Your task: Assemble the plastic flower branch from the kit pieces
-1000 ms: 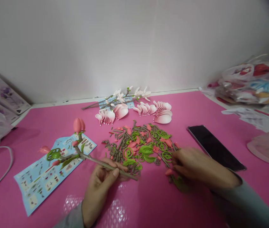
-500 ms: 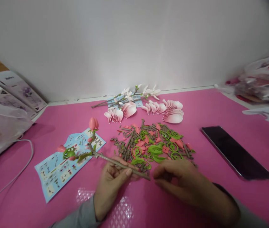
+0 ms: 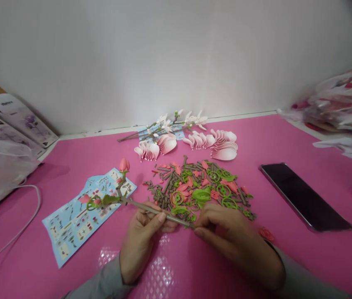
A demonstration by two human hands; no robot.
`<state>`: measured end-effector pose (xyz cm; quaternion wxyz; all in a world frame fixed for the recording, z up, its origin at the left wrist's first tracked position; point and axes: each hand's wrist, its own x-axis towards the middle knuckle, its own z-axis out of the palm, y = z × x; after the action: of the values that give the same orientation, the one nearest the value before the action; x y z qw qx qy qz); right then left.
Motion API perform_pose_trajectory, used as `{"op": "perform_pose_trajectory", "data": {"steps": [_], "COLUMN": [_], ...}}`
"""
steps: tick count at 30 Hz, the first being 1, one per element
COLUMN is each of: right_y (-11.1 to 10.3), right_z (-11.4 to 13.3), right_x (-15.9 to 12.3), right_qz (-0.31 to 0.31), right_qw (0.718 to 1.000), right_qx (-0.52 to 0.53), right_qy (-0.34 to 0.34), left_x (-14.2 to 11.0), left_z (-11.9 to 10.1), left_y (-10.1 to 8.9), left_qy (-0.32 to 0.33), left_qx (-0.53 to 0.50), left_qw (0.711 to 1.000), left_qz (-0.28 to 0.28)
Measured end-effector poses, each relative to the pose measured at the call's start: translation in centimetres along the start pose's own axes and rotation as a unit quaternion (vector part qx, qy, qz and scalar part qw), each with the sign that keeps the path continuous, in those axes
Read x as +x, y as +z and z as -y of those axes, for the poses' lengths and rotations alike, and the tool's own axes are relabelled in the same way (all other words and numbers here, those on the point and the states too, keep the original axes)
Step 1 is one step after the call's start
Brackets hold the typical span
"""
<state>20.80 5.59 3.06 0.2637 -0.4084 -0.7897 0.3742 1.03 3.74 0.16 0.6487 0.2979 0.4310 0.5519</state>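
My left hand [image 3: 145,232] is closed around the brown stem of a toy flower branch [image 3: 141,204], thumb on top. The branch slants up to the left, with coral buds [image 3: 124,165] and green leaf parts [image 3: 110,199] at its forked end. At the stem's lower right end, my right hand [image 3: 226,238] has its fingertips pinched together, touching or almost touching the tip. What sits between those fingertips is hidden. Just beyond both hands lies a heap of loose brown, green and coral pieces [image 3: 191,189].
Blue instruction sheets [image 3: 76,224] lie under the branch's flowered end. Pale pink petals [image 3: 224,150] and white-flowered branches [image 3: 163,124] are at the back. A phone [image 3: 306,197] lies on the right. A white cable [image 3: 37,207], plastic bag [image 3: 1,166] and boxes [image 3: 23,120] are at left.
My right hand has moved left to the stem's end, uncovering a coral rose-like piece by the wrist. The stem's lower end has risen slightly, and the branch's flowered end has shifted slightly.
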Motion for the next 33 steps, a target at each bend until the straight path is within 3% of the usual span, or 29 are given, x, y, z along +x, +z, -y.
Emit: {"op": "perform_pose_trajectory", "data": {"steps": [16,33], "right_y": [0.36,0.96], "right_z": [-0.21,-0.67], "right_x": [-0.34,-0.41], "right_qz": [-0.051,-0.06], "right_qw": [0.997,0.996], "right_qx": [-0.03,-0.039], "right_qy": [-0.053,-0.053], "left_x": [-0.19,-0.18], "left_z": [0.08,0.15], "left_y": [-0.23,-0.31], "left_qy": [0.01,0.027], "left_qx": [0.005,0.016], "left_qw": [1.0,0.999], "left_qz": [0.016,0.033]}}
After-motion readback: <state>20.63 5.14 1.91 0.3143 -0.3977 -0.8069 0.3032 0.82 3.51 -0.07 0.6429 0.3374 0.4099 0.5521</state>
